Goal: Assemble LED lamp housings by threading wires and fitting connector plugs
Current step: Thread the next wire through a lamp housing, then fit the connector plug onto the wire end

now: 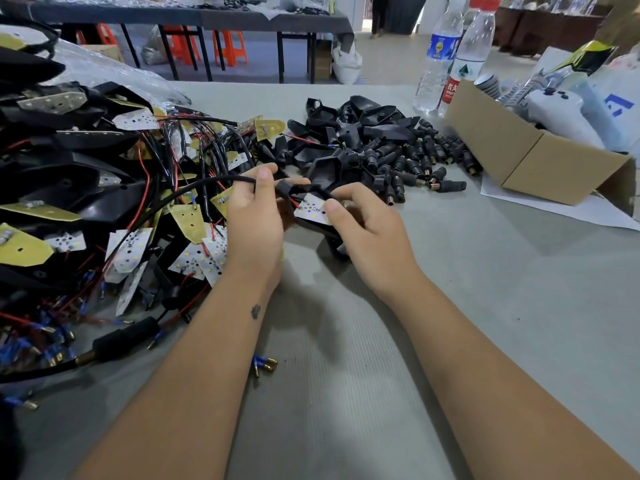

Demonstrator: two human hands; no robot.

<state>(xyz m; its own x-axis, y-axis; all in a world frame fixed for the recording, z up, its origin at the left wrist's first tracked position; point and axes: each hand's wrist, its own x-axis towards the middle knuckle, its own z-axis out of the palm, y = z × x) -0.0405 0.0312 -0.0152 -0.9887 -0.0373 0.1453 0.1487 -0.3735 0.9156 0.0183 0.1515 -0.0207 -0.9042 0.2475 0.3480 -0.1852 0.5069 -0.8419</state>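
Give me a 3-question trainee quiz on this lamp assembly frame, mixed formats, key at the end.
1. True or false: the right hand has its thumb on a white LED board.
2. Multiple choice: the heap of loose black connector plugs lies A) in the cardboard box, B) on the table between the empty housings and the box, C) under the water bottles.
3. Fill in: the left hand pinches a black ____ that arcs away to the left.

Key: 1 true; 2 B; 3 cable.
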